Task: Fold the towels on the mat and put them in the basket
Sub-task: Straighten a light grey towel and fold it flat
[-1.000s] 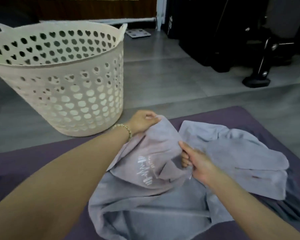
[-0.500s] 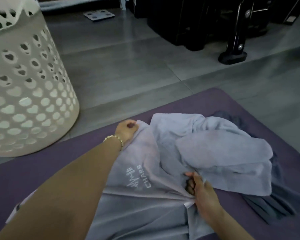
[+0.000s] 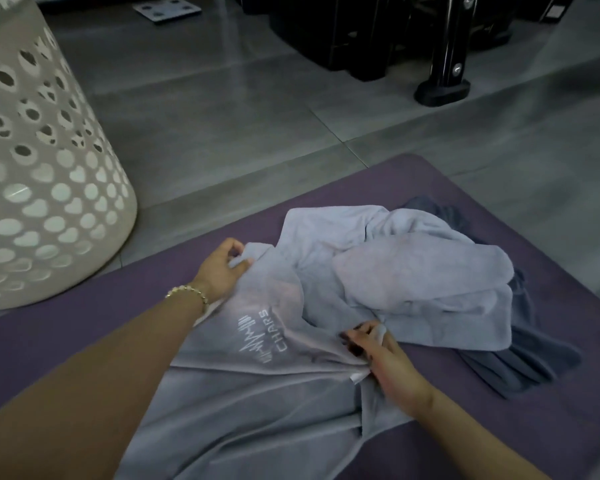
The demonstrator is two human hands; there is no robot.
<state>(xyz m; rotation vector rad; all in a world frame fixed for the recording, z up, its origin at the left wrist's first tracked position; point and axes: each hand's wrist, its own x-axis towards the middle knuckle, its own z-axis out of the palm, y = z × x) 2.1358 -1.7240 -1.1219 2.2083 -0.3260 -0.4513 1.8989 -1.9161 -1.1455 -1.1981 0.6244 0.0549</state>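
The grey towel with the white "CHARS" mark [image 3: 257,375] lies on the purple mat [image 3: 66,341], just in front of the person. Its long axis runs from the near edge of view away towards the tiled floor [image 3: 222,116], leaning a little to the left. The lettering lies sideways, reading away from the person.

The left hand [image 3: 222,268], with a gold bead bracelet [image 3: 187,292] at the wrist, pinches the towel's far corner between thumb and curled fingers. The right hand [image 3: 385,362] has its fingers curled round a bunched part of the towel's right edge, with a small white label [image 3: 359,377] just beside the grip. Between the two hands the cloth is pulled fairly flat; nearer the person it falls in loose creases.

Past the right hand a second pale towel [image 3: 395,271] sits crumpled on the mat, overlapping a dark grey towel [image 3: 520,362] that sticks out to the right. The white basket [image 3: 49,188] with heart-shaped holes stands on the floor to the left, at the mat's edge and apart from the towels. A black stand [image 3: 443,88] is on the floor further back.
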